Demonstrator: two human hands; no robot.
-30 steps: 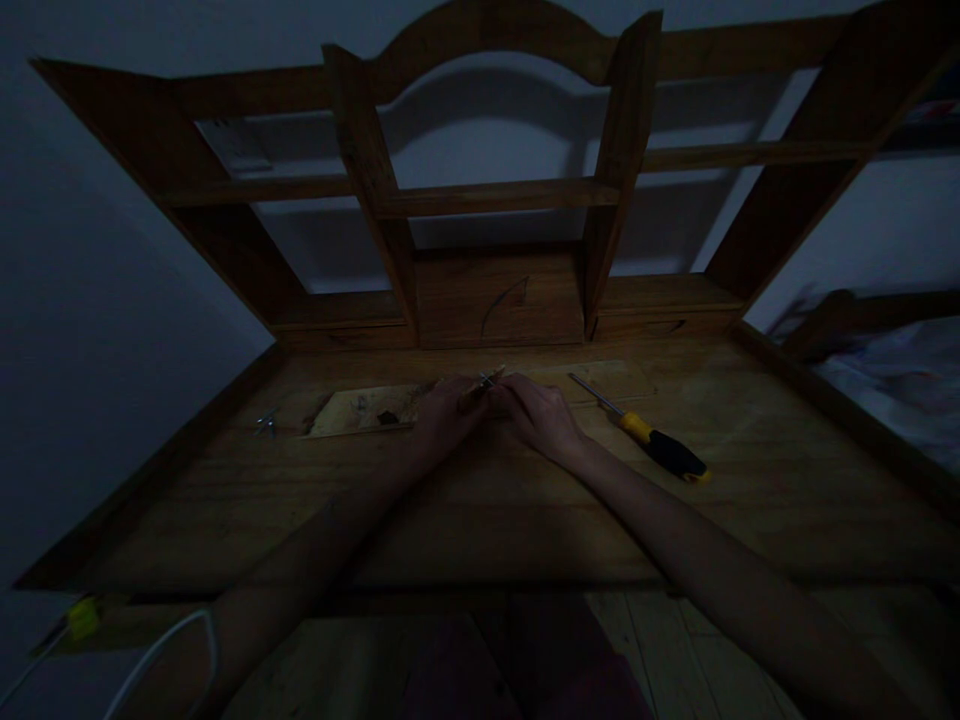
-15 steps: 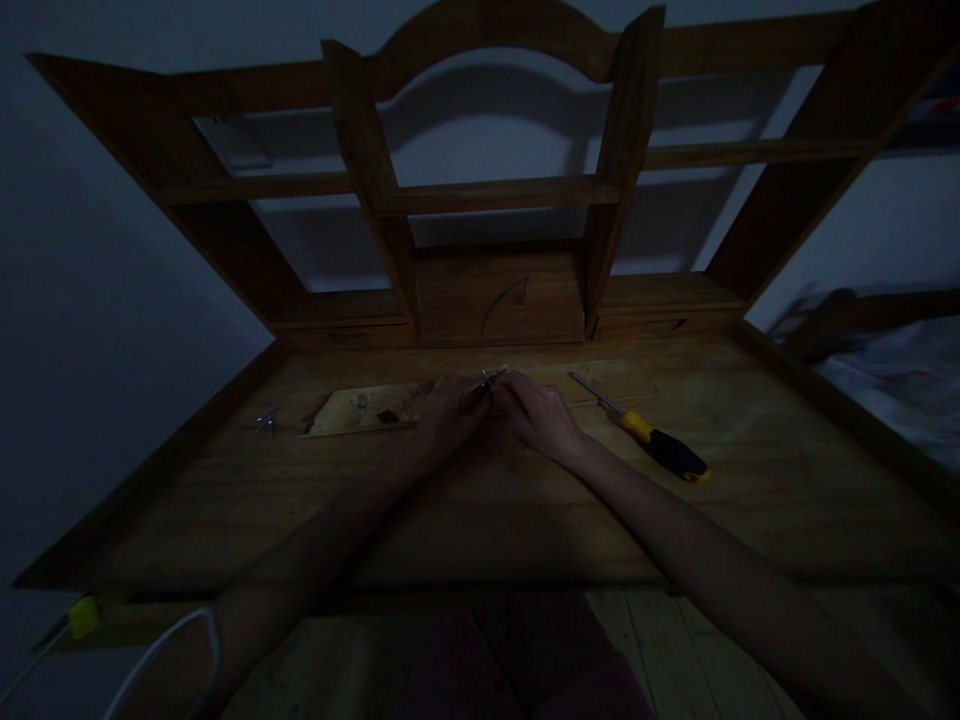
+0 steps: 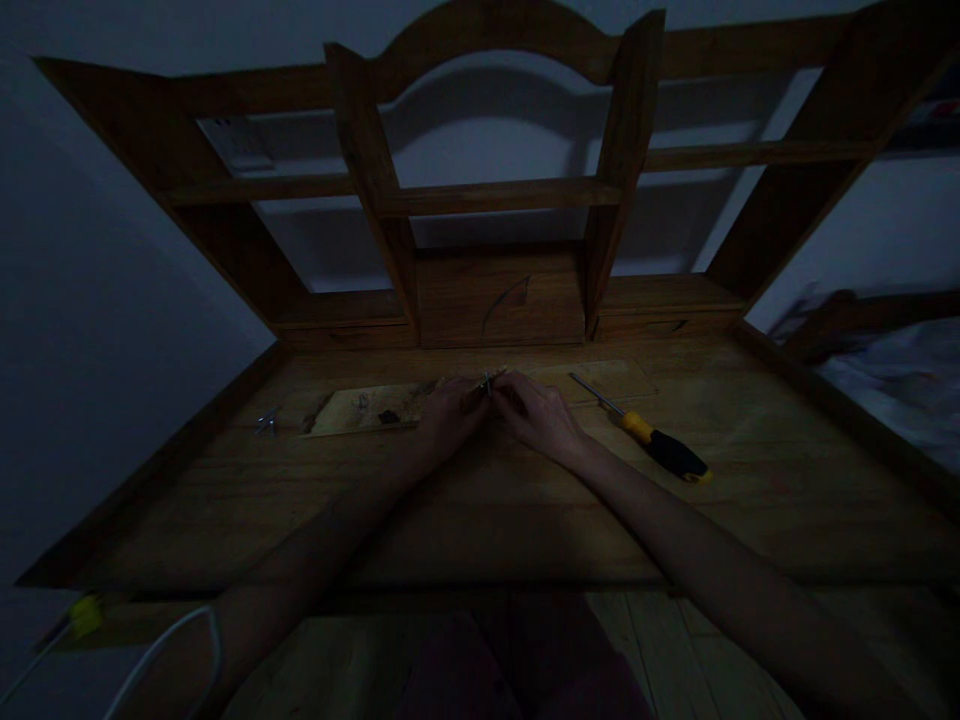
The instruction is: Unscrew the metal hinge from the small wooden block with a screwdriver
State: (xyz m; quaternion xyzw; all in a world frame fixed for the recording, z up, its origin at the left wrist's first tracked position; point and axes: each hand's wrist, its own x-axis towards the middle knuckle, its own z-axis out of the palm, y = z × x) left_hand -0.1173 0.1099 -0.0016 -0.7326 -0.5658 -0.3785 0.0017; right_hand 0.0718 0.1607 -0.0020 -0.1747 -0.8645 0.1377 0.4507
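Turned slightly more upright since the earlier frame, with little else changed: small, slim, silvery metal piece (image 3: pixel 487 383), held over brown wooden tabletop (image 3: pixel 487 530), nearer back edge than front. Pinched in closed fingertips of left hand (image 3: pixel 448 410) and right hand (image 3: pixel 538 412); too dark to tell exact finger placement. Likely light, stiff, slick; best taken mid-shaft.

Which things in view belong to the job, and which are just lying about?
Likely the job's:
small metal piece, between left hand and right hand
screwdriver, lying nearby
loose metal pieces, left

Seemingly just lying about:
white cord, bottom left
yellow object, farther left
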